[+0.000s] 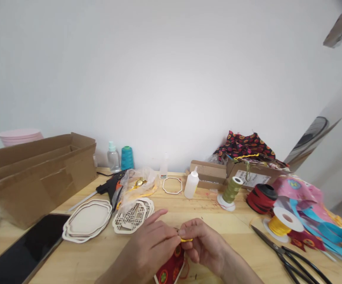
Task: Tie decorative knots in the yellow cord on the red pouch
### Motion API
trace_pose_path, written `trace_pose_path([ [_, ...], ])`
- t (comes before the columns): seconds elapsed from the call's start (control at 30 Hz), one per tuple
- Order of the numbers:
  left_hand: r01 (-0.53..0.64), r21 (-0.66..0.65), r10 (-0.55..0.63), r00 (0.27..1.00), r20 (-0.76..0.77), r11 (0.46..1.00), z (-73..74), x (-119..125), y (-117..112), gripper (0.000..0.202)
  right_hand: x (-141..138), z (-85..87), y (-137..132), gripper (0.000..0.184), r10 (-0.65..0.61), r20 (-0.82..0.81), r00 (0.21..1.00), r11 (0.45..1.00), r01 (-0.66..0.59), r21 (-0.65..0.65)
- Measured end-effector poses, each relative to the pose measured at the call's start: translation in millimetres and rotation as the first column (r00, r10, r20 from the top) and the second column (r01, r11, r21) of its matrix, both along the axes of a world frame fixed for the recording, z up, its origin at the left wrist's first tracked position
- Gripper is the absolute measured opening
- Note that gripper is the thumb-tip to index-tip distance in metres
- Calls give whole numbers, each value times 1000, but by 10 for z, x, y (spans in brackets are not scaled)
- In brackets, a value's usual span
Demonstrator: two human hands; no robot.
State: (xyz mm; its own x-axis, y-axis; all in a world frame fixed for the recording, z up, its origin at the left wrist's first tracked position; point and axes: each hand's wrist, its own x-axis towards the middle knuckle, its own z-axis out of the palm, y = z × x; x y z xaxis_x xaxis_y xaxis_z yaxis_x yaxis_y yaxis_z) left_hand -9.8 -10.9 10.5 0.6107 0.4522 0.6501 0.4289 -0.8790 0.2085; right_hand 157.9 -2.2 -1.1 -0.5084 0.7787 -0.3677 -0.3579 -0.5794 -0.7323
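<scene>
Both hands meet low in the middle of the head view, over a dark red patterned fabric piece (173,266) with a pale edge. A short bit of yellow cord (186,240) shows at its top, between the fingertips. My left hand (151,248) is closed in a pinch at the cord's left end, its index finger raised. From the right, my right hand (203,245) pinches the cord between thumb and fingers. The fingers hide where cord and fabric meet. A thin reddish thread lies below the right hand.
Left are a cardboard box (41,181), black phone (26,248), pale wooden plaques (88,221), lattice pieces (134,216) and a glue gun (112,187). A glue bottle (191,183) stands behind the hands. Right are a green spool (232,191), yellow spool (283,225) and black scissors (283,252).
</scene>
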Motion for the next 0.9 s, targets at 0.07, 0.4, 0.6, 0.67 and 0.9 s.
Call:
trace_pose_path([
  [0.07, 9, 6, -9, 1000, -13, 1000, 4, 12, 0, 18, 8, -1, -2, 13, 22, -16, 1000, 1000, -22, -21],
  [0.4, 53, -739, 284, 903, 323, 671, -52, 82, 49, 5, -31, -18, -13, 21, 2, -74, 997, 997, 4, 81],
  [0.6, 496, -853, 498, 706, 504, 162, -123, 153, 73, 14, -129, -27, -29, 32, -290, 206, 934, 877, 173, 449],
  [0.67, 606, -790, 557, 626, 546, 93, -151, 176, 76, 12, -148, -38, -42, 30, -399, 302, 866, 793, 160, 588],
  [0.9, 751, -656, 663, 457, 593, 70, -203, 226, 48, 9, -91, -82, -55, 13, -733, 430, 528, 316, -296, 901],
])
